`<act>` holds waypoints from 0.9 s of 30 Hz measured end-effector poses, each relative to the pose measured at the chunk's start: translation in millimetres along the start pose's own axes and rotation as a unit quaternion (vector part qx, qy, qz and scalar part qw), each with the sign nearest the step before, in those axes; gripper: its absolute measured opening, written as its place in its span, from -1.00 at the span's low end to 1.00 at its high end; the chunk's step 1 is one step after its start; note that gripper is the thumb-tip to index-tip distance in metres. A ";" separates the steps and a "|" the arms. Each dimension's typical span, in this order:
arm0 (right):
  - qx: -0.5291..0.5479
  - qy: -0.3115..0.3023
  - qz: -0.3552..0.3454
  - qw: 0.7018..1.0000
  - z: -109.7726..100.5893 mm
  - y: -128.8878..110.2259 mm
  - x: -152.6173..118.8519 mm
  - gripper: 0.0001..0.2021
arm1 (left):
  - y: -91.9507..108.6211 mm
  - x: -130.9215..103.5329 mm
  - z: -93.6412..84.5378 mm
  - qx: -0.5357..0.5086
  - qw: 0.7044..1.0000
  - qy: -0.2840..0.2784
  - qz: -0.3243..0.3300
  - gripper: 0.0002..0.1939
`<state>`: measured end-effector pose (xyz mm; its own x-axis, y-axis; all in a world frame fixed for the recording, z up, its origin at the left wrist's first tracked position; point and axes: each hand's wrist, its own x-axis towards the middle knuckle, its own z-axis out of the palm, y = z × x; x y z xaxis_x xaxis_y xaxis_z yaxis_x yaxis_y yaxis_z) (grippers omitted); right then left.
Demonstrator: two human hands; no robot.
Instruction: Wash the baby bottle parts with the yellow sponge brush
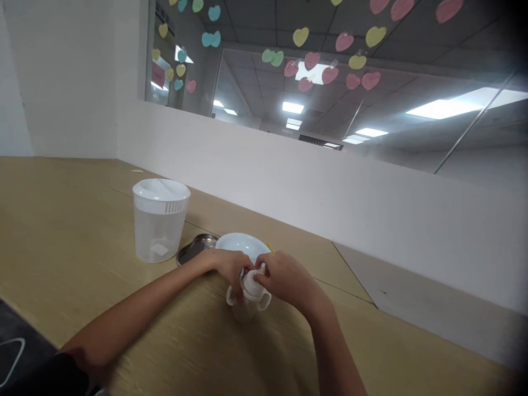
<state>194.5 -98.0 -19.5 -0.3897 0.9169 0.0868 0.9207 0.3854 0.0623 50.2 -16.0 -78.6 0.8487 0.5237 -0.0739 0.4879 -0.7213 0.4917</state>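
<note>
A clear baby bottle (244,314) with a white collar and two white side handles stands on the table in front of me. My left hand (231,268) is closed around the bottle's upper part from the left, fingers curled by the collar and the left handle. With thumb and fingers pinched together, my right hand (285,276) grips the top of the bottle at its white collar. The fingers partly hide the bottle's top. Just behind both hands sits a white bowl (240,241), its near side covered by them.
Left of the bowl lies a shiny metal tray (190,252). A tall translucent bucket (159,234) with a white lid stands farther left. Something thin and yellow (270,247) shows by the bowl. Behind the wooden table (82,231) rises a white wall (289,181) with a window above.
</note>
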 end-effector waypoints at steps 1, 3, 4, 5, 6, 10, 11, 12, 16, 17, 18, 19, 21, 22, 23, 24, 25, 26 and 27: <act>-0.016 0.001 0.008 1.000 0.5 -0.6 1.2 -0.84 | -0.2 -0.2 0.0 -0.006 1.000 -0.006 -0.001 -0.59; -0.051 0.002 0.031 0.998 4.0 -3.6 6.6 -0.77 | -0.3 -0.8 -0.2 -0.016 1.000 -0.015 0.006 -0.57; -0.068 0.006 0.043 0.997 6.2 -5.4 9.8 -0.72 | -0.4 -1.1 -0.3 -0.018 1.000 -0.016 0.012 -0.56; -0.082 0.011 0.054 0.995 8.1 -7.1 12.8 -0.66 | -0.5 -1.3 -0.4 -0.019 1.000 -0.013 0.017 -0.53; -0.089 0.017 0.065 0.994 9.4 -8.2 15.0 -0.61 | -0.6 -1.4 -0.5 -0.019 1.000 -0.009 0.023 -0.51; -0.049 0.035 0.077 0.995 7.4 -6.0 12.5 -0.54 | -2.0 -0.3 0.0 -0.021 1.000 -0.003 0.016 -0.57; -0.028 0.030 0.056 0.998 6.1 -4.2 10.0 -0.61 | -2.6 0.2 0.3 -0.018 1.000 -0.006 0.010 -0.60; -0.006 0.020 0.028 0.999 5.1 -2.4 7.7 -0.69 | -3.2 0.8 0.6 -0.014 1.000 -0.008 0.003 -0.61; 0.030 -0.019 -0.024 0.999 7.1 -1.7 6.7 -0.72 | -4.0 2.0 0.8 0.003 1.000 -0.003 -0.008 -0.58; 0.015 -0.014 -0.006 1.000 8.7 -3.6 8.5 -0.75 | -3.6 1.9 0.6 0.003 1.000 -0.006 -0.007 -0.58; -0.006 -0.008 0.015 1.000 10.1 -5.9 10.6 -0.79 | -3.0 1.6 0.3 0.001 1.000 -0.010 -0.007 -0.59; -0.024 -0.005 0.033 0.999 11.2 -8.2 12.6 -0.81 | -2.2 1.3 -0.1 -0.003 1.000 -0.013 -0.006 -0.60; -0.039 -0.003 0.049 0.998 11.1 -11.2 14.2 -0.80 | -0.8 0.8 -0.8 -0.014 1.000 -0.019 -0.003 -0.62; -0.034 -0.004 0.046 0.998 9.8 -11.3 13.4 -0.75 | -0.3 0.7 -1.0 -0.019 1.000 -0.018 -0.002 -0.62; -0.027 -0.002 0.042 0.999 7.9 -10.4 11.8 -0.70 | -0.2 0.7 -1.0 -0.021 1.000 -0.016 -0.002 -0.63; -0.020 0.003 0.041 0.999 5.7 -8.7 9.5 -0.65 | -0.5 0.9 -0.9 -0.020 1.000 -0.016 -0.002 -0.64; -0.016 0.009 0.038 0.999 3.5 -6.5 6.9 -0.65 | -1.3 1.4 -0.6 -0.018 1.000 -0.016 -0.003 -0.64; -0.013 0.013 0.032 0.999 1.7 -4.2 4.6 -0.68 | -2.4 1.9 -0.2 -0.015 1.000 -0.017 -0.004 -0.65; -0.010 0.013 0.020 1.000 0.6 -2.1 2.9 -0.75 | -3.7 2.5 0.4 -0.012 1.000 -0.018 -0.001 -0.64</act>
<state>191.5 -96.1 -19.9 -0.3540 0.9281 0.1150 0.9347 0.3468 0.0785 50.5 -12.2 -81.0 0.8542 0.5091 -0.1059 0.4856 -0.7081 0.5126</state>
